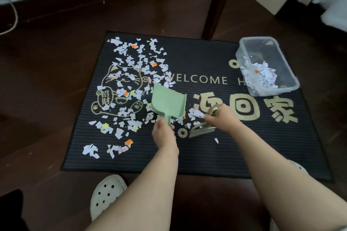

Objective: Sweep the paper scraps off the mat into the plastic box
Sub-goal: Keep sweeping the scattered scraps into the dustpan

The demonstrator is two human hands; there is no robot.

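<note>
While the person crouches at the near edge of the mat (206, 157), both bare forearms reach out over it.

- Left hand (163, 132): fingers curled round the stub handle of a green dustpan (168, 102). The pan sits near the mat's middle, its wide mouth pointing toward the far edge.
- Right hand (223, 118): blurred, but the fingers look wrapped round the handle of a small brush (201, 131), whose head is low on the mat just right of the pan handle.
- Small heap of scraps (195, 114) lies between pan and right hand.
- Paper scraps (131, 73), mostly white with a few orange and yellow bits, are strewn thickly over the mat's left half, from the far left corner down toward the near left corner. One stray piece (216, 140) lies right of the brush.
- Plastic box (276, 90): clear, lidless, standing at the mat's far right corner, with a pile of scraps in its near end.
- Dark wooden floor (47, 80) surrounds the mat. A pale perforated clog (107, 193) is planted just off the near edge.
</note>
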